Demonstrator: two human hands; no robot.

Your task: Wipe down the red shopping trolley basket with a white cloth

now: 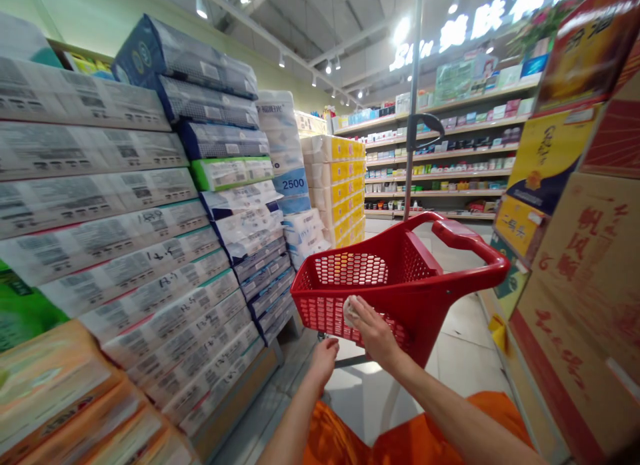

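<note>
A red plastic shopping basket (415, 265) on wheels stands in the aisle ahead of me, tilted, its curved handle (470, 242) up at the right. My right hand (373, 332) presses a small white cloth (350, 310) against the basket's near wall, fingers closed over it. Lower down, my left hand (323, 362) reaches under the basket's near bottom edge; its fingertips are hidden there. Orange clothing (410, 438) covers my lap below.
Tall stacks of packaged tissue and paper goods (150, 252) line the left side. Cardboard boxes with red print (585, 285) rise close on the right. Yellow packs (340, 185) and stocked shelves (450, 158) stand farther down the aisle, beyond a metal pole (411, 118).
</note>
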